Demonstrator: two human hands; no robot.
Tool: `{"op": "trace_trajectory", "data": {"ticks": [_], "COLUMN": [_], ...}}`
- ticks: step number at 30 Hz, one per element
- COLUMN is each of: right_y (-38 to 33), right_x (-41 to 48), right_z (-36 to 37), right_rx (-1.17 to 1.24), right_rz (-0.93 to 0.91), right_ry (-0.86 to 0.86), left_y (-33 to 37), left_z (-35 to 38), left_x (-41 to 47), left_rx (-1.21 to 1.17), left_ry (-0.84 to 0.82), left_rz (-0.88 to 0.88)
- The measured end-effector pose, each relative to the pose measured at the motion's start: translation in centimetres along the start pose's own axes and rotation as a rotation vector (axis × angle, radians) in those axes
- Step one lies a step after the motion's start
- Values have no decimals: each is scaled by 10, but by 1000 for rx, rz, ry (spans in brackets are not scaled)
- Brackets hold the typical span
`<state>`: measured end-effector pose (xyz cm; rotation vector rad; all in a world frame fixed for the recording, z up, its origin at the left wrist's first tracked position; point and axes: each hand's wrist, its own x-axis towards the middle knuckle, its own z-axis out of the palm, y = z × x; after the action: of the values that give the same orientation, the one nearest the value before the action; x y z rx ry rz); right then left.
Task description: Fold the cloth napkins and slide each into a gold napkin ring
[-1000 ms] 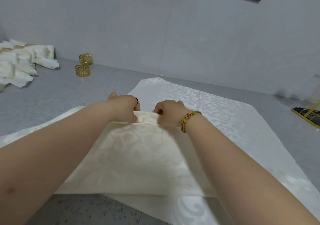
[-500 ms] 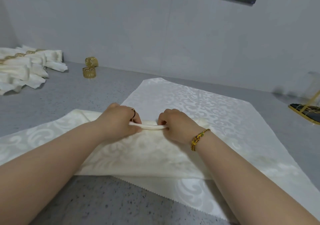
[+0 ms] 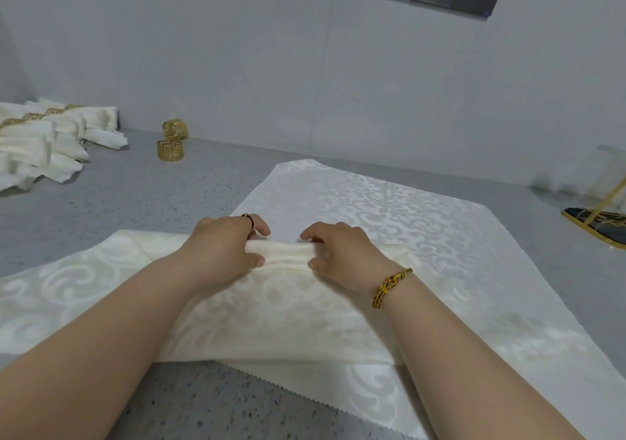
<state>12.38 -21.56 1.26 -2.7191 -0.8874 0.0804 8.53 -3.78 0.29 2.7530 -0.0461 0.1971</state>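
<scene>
Where the two hands meet, a narrow pleat of the cream damask cloth napkin (image 3: 271, 311) is pinched up off the grey speckled worktop (image 3: 135, 189). The left hand (image 3: 223, 250) grips the pleat's left end, thumb on the near side and fingers curled over the far side. The right hand (image 3: 342, 253) grips the right end the same way. Each grip is narrow and closed on the fold.

On the near side of the grip, the rest of that napkin lies flat on a larger white damask cloth (image 3: 389, 209), which spreads beyond the grip and to its right. Well to the left of the grip and beyond it sits a gold openwork napkin ring (image 3: 171, 150), with a second gold ring (image 3: 175, 129) just behind it. Further left lies a pile of folded white napkins (image 3: 50, 141), some already in gold rings.
</scene>
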Motion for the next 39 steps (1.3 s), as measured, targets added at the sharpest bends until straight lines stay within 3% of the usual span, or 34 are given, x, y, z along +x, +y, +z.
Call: {"op": "trace_trajectory", "data": {"ticks": [4,8,13,20,31,35,39], "right_y": [-4,-7,-9,-7,-16,-27,-29], "right_x": [-2,-7,-14,-23,-19,-25,-39], "right_z": [5,2,-1,-12,-7,-3,5], "right_rx": [-74,-116,-120,100,91,-27,-199], "right_rz": [-62,-91,-139,-51,2,-18,-139], "right_ry": [101,88,-64,-171,-166,-103,83], "left_y": [2,3,2,-1,-2,10,17], "left_z": [0,-6,-10,-19,-10,-13,-10], "left_x": [-4,-11,-17,-21,-17,-26,-42], "left_rx": [13,56,70,-102,-117,109,297], "left_ry": [60,55,-90,-281,-244,-136,23], "left_rz": [36,138,206,95,27,91,255]}}
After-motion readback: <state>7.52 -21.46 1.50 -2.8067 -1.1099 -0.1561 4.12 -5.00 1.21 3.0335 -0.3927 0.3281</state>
